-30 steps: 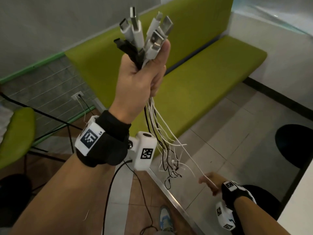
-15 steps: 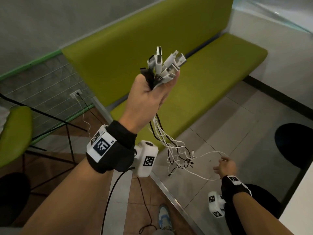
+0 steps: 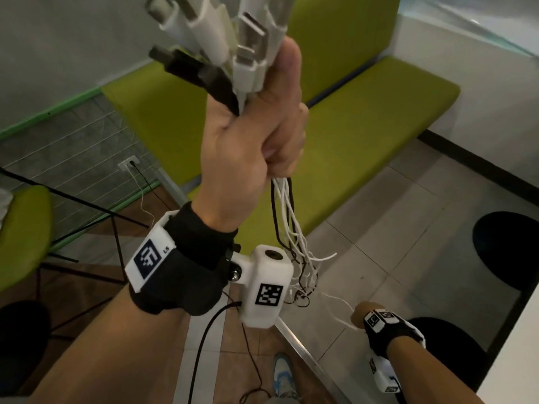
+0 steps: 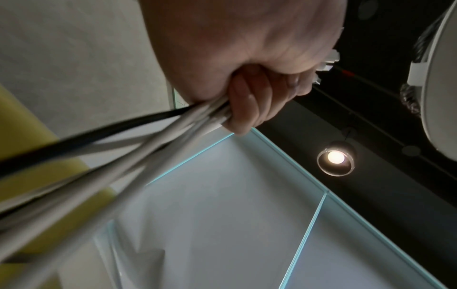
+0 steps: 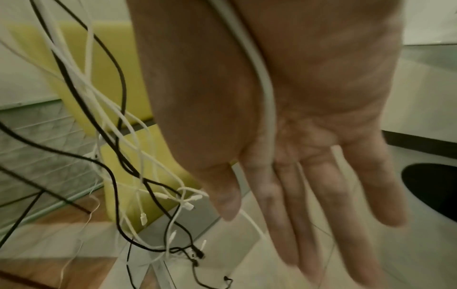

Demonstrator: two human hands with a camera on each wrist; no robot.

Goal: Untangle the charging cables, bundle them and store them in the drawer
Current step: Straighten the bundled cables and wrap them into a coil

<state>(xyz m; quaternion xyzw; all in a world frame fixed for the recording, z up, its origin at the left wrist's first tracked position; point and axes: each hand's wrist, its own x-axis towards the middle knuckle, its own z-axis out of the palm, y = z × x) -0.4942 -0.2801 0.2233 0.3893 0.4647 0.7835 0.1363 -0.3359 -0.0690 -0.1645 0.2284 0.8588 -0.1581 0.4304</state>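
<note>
My left hand (image 3: 250,126) squeezed the cables (image 3: 291,225) tight just under their plugs (image 3: 227,39) and held them high above the green bench (image 3: 364,118). The cables hung straight down from that fist, top to bottom. My right hand (image 5: 296,117) was far below, near the loose ends (image 5: 183,201), fingers flat and loose, with one white cable (image 5: 265,82) lying across my palm. I think that lower hand was closer to the knots.

cables (image 3: 287,225): white, one black | bench (image 3: 364,118): yellow-green | wrist strap (image 3: 186,258): black
</note>
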